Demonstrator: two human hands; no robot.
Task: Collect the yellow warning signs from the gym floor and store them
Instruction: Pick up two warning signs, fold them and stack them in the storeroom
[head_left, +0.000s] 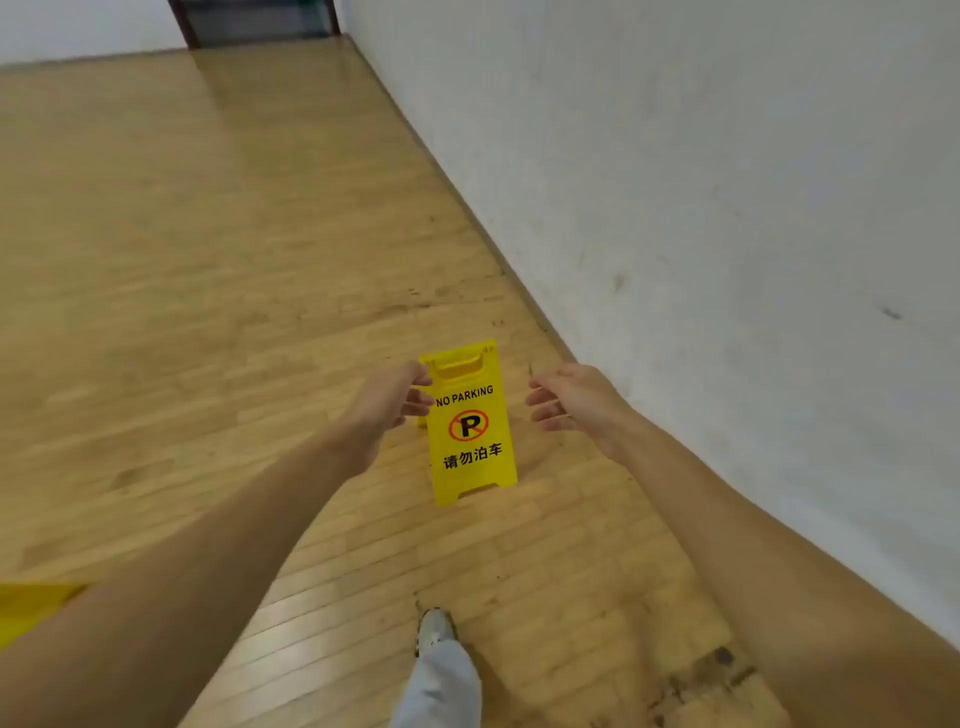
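Note:
A yellow "NO PARKING" warning sign (470, 423) stands upright on the wooden gym floor, near the white wall. My left hand (390, 399) is at the sign's upper left edge, fingers spread and close to or touching it. My right hand (569, 397) hovers to the right of the sign, fingers apart, a short gap from its edge. Neither hand grips the sign. A second yellow piece (28, 608) shows at the left frame edge, partly hidden behind my left forearm.
A white wall (727, 234) runs diagonally along the right. The wooden floor (208, 260) stretches left and ahead to a dark doorway (254, 21) at the far end. My foot and trouser leg (439, 670) are below the sign. Dark stains (711, 675) mark the floor at bottom right.

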